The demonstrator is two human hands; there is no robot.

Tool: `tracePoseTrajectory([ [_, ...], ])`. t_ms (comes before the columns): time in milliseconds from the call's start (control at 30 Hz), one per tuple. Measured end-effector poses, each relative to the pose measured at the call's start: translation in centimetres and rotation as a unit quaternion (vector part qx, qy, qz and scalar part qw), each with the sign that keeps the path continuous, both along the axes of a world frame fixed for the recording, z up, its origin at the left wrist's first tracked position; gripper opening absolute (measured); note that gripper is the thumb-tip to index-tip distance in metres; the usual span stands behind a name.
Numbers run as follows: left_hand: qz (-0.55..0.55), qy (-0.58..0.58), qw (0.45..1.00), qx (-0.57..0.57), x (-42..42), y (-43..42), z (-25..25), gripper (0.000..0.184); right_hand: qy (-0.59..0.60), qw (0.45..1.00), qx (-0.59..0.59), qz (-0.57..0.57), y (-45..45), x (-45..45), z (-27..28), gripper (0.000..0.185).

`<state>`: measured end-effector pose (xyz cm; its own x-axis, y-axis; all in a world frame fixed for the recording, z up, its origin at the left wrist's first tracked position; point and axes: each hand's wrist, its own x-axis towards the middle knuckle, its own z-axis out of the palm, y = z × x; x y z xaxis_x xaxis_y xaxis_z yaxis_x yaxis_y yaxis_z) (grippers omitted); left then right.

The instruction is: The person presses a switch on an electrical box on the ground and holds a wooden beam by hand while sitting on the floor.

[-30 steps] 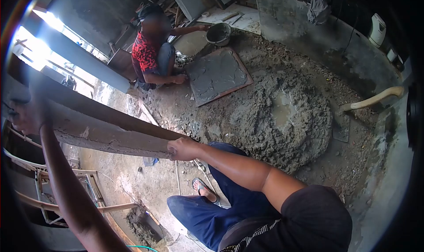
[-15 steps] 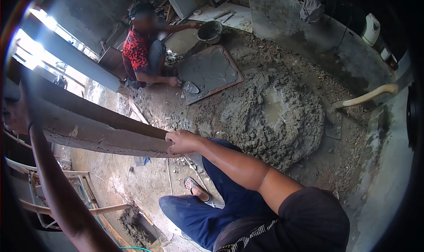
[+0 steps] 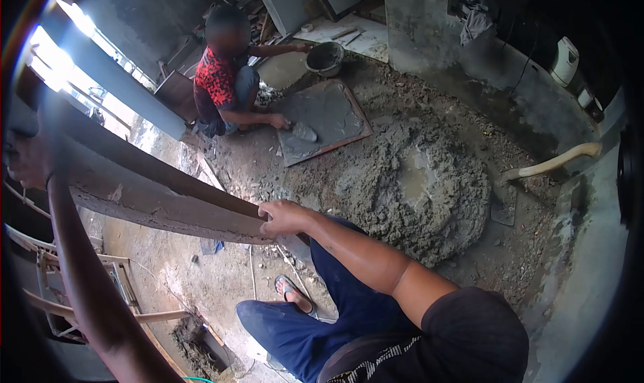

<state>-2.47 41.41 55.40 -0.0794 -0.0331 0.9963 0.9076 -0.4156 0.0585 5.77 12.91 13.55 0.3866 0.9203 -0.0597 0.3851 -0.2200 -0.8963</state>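
Observation:
A long grey plank (image 3: 168,205), its face crusted with dried mortar, runs slantwise across the left side of the head view. My right hand (image 3: 285,217) is closed over its near right end, fingers curled on the top edge. At the far left, my left hand (image 3: 27,158) grips the other part of the plank, partly lost in glare and shadow. Below the plank are my bent knees in blue trousers (image 3: 295,329) and a sandalled foot (image 3: 294,293).
A co-worker (image 3: 225,81) squats ahead, holding a trowel (image 3: 304,131) on a mortar-covered board (image 3: 325,111) and touching a black bucket (image 3: 325,59). Wet mortar (image 3: 429,202) lies heaped right of centre, beside a wooden-handled hoe (image 3: 557,163). Wooden framing (image 3: 164,316) stands lower left.
The co-worker's trowel has slid a little further onto the mortar-covered board. My hands keep their hold on the plank, and the view has shifted slightly.

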Motion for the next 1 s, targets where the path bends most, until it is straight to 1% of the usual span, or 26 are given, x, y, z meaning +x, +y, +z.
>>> tracePoseTrajectory([
  [133, -0.014, 0.006, 1.000, -0.021, -0.1, -0.7, 0.0, 0.088, 0.017, 1.000, 0.011, -0.009, -0.1, 0.3, -0.7, 0.054],
  [267, -0.071, 0.026, 0.994, -0.075, -0.2, -3.0, -0.8, 0.087, 0.002, 1.000, -0.003, -0.008, -0.2, 0.4, -0.9, 0.054],
  [467, -0.004, 0.009, 1.000, 0.002, 0.2, 0.7, -0.2, 0.092, -0.007, 1.000, -0.008, -0.013, -0.4, 0.7, -1.2, 0.055],
  [700, 0.033, -0.008, 0.997, 0.071, -0.5, 3.0, 0.5, 0.100, -0.014, 1.000, 0.008, -0.013, -0.1, 1.0, -2.4, 0.053],
  [833, 0.050, -0.013, 0.994, 0.094, -1.0, 3.2, 0.5, 0.105, -0.008, 1.000, 0.000, -0.018, -0.2, 1.3, -2.6, 0.054],
  [867, 0.023, -0.015, 0.995, 0.092, -0.9, 3.2, 0.4, 0.105, -0.014, 1.000, 0.002, -0.018, -0.3, 1.4, -2.7, 0.053],
  [1000, 0.016, -0.018, 0.997, 0.075, -0.8, 3.5, 0.3, 0.104, -0.015, 1.000, 0.000, -0.019, -0.5, 1.5, -2.8, 0.053],
])
